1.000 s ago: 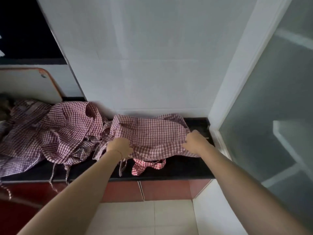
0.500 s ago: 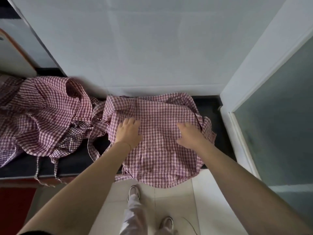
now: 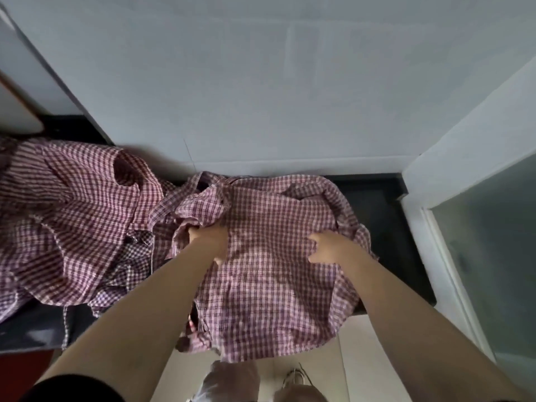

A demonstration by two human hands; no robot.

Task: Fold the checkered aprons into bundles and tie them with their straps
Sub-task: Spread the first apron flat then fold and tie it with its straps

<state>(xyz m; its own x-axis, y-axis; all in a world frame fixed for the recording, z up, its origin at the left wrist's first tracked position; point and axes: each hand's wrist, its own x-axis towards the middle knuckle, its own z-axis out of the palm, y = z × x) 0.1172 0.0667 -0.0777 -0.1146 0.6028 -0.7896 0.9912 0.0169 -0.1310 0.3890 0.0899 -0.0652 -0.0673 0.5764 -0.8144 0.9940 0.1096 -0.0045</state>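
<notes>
Two hands work one apron (image 3: 275,271), which lies spread over the dark desk (image 3: 374,216) with its near edge hanging off the front toward your feet. Your left hand (image 3: 210,242) grips a gathered bunch of cloth at the apron's left side, fingers curled into the fabric, seemingly to draw that side in for a fold. Your right hand (image 3: 330,248) rests flat on the cloth with fingers spread, apparently pinning the panel so it does not slide while the other side is pulled. One heap of checkered aprons (image 3: 72,224) sits just beside it on the left, touching it; how many are tangled in there you cannot tell, though it looks like more than one. No bundle is formed and no strap is tied yet, so the task seems at an early fold.
</notes>
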